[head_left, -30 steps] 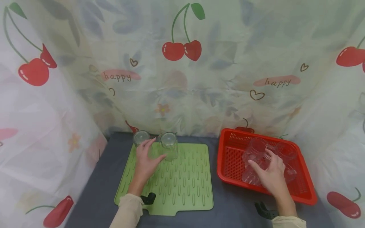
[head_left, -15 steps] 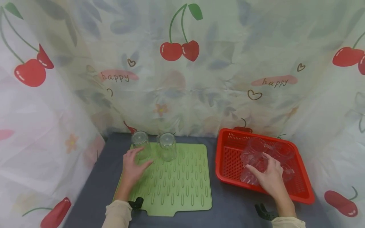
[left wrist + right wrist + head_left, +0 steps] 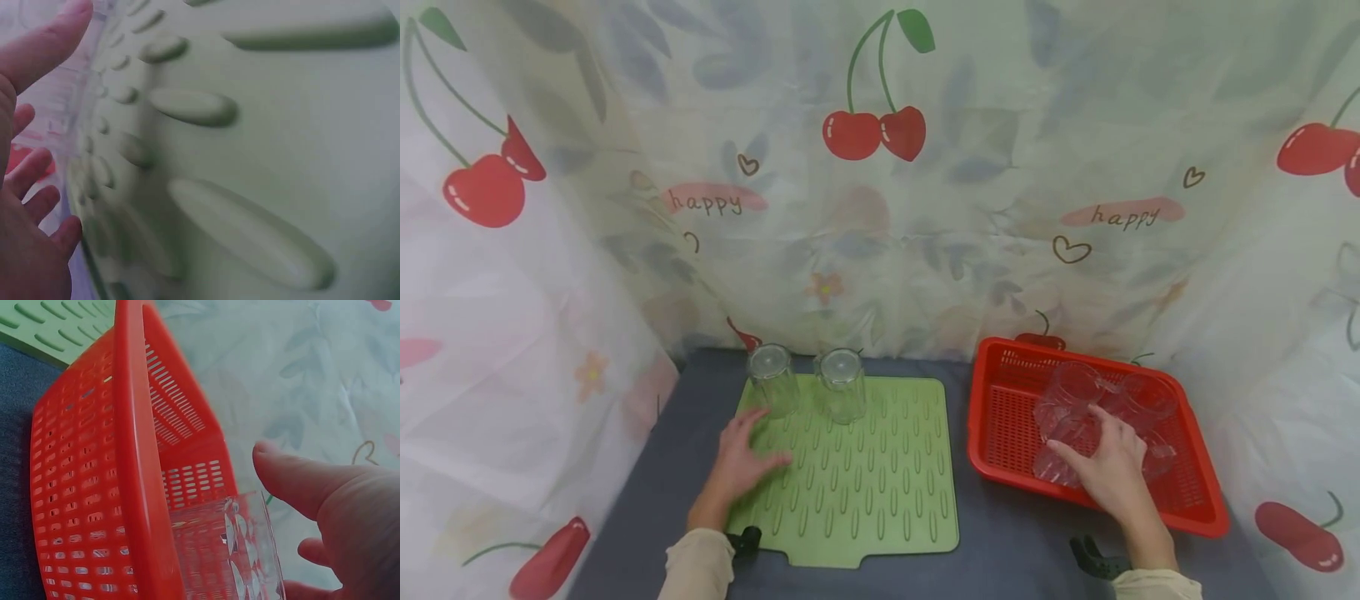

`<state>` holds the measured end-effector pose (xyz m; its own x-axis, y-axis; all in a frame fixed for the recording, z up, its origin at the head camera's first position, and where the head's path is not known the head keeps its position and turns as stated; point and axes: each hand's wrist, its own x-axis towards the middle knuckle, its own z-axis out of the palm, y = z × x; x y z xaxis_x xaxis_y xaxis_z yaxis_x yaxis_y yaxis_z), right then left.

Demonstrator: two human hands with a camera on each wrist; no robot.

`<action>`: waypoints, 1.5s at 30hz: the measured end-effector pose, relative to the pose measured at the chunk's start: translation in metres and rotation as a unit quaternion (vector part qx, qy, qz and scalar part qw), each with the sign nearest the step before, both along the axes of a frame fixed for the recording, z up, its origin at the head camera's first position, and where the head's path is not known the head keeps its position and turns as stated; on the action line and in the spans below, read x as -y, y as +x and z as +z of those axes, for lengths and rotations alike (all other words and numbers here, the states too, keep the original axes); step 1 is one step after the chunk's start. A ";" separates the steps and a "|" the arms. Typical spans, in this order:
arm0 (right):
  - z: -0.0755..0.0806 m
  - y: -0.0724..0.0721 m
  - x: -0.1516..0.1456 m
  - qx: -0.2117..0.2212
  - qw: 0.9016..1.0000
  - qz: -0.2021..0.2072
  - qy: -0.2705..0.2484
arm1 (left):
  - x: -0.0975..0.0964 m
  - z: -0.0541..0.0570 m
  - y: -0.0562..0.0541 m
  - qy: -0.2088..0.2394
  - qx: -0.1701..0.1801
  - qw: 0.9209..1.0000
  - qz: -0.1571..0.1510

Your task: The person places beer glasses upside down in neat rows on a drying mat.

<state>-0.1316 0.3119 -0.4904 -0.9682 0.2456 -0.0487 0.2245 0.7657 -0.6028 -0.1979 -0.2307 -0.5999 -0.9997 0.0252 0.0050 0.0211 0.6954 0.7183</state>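
Two clear glass mugs, the left one (image 3: 773, 382) and the right one (image 3: 842, 387), stand upside down at the back of a green ridged drying mat (image 3: 880, 500). My left hand (image 3: 739, 462) hovers over the mat's left side, just in front of the left mug, with thumb and fingers spread and nothing between them. On the right, several clear glass mugs (image 3: 1075, 385) lie in a red plastic basket (image 3: 988, 408). Over the front mugs is my right hand (image 3: 1116, 467), thumb and index finger apart. In the right wrist view, its thumb stands clear of a faceted glass (image 3: 228, 550).
A dark grey cloth (image 3: 962, 575) covers the table. A printed curtain (image 3: 880, 250) with cherries rises close behind the mat and basket and along both sides. The basket's raised rim (image 3: 134, 425) lies beside the right hand.
My left hand has drawn back from the upside-down mugs, moving left and toward me. The right hand has dipped slightly over the mugs in the basket. The mugs stay in place.
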 end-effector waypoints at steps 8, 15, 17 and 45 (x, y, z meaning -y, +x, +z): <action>0.000 -0.001 0.001 -0.001 1.000 0.017 0.010 | 0.006 -0.016 0.003 -0.005 0.019 1.000 -0.015; -0.001 -0.002 0.001 0.006 0.999 0.027 0.038 | 0.007 -0.022 0.005 -0.080 0.038 0.995 -0.042; -0.002 -0.003 0.001 0.006 0.998 0.027 0.048 | 0.006 -0.022 0.005 -0.087 0.044 0.994 -0.043; -0.010 -0.002 0.004 -0.006 0.997 0.010 0.077 | 0.000 -0.013 0.005 -0.136 0.050 0.988 -0.054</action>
<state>-0.1332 0.3075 -0.5004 -0.9733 0.2296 -0.0007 0.2017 0.8534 -0.4807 -0.1925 -0.2307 -0.6129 -0.9861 0.1191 -0.1162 0.0442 0.8607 0.5072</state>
